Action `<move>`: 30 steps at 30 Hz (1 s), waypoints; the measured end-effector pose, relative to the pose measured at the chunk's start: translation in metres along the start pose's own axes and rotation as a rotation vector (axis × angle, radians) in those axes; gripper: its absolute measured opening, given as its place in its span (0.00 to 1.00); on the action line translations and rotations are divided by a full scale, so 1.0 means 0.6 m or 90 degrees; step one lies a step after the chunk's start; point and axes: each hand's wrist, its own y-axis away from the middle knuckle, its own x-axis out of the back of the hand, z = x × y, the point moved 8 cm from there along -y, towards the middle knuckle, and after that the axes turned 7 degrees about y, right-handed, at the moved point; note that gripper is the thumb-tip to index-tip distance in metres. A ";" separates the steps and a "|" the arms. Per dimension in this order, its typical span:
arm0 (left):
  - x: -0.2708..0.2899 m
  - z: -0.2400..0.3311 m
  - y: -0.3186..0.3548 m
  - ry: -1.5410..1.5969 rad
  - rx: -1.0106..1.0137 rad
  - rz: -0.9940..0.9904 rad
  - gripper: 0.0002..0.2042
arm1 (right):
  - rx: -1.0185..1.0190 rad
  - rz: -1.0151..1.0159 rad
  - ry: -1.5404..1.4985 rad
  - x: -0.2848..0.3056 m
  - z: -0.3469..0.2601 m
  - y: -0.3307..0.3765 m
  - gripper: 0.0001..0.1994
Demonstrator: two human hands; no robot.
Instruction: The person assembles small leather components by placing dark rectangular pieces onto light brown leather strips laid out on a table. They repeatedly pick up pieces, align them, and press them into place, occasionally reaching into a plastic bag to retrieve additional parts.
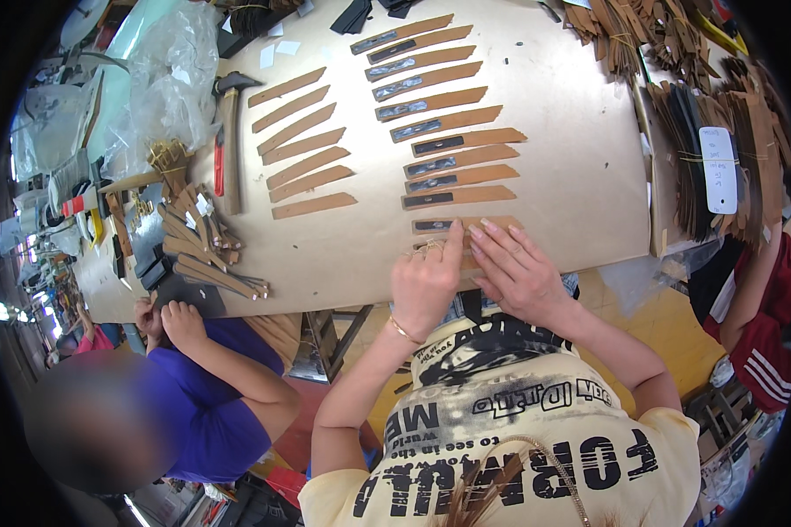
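Observation:
A brown leather strip with a dark patch at its left end lies near the table's front edge. My left hand touches it with a stretched index finger, the other fingers curled in; what lies under them is mostly hidden. Flat on the strip's right part rests my right hand, fingers stretched out. Beyond my hands runs a column of similar strips, each with a dark, partly shiny patch. To their left is a column of plain brown strips with slanted ends.
A hammer and a red-handled tool lie left of the strips. Bundled strips are piled at the table's left. More tied bundles stand at the right, one tagged. A co-worker in purple sits close at my left.

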 end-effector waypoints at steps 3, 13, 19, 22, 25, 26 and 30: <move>-0.004 0.001 0.002 -0.010 0.002 -0.007 0.14 | -0.002 0.002 -0.004 0.000 0.001 0.000 0.21; -0.001 -0.092 0.035 0.533 0.507 0.101 0.06 | -0.001 0.000 0.006 0.003 0.000 -0.002 0.21; 0.006 -0.149 0.062 1.042 0.672 0.416 0.12 | 0.003 -0.001 0.004 0.003 0.000 -0.003 0.20; 0.005 -0.170 0.071 1.240 0.706 0.568 0.15 | 0.002 -0.002 -0.003 0.005 0.000 -0.003 0.19; 0.025 -0.176 0.053 1.235 0.581 0.500 0.17 | 0.003 -0.002 0.010 0.006 -0.001 -0.005 0.20; 0.026 -0.168 0.038 1.232 0.525 0.426 0.17 | -0.001 -0.007 0.006 0.007 -0.001 -0.006 0.20; 0.034 -0.137 -0.001 0.547 0.425 0.172 0.14 | -0.020 -0.045 -0.009 0.014 -0.003 -0.010 0.19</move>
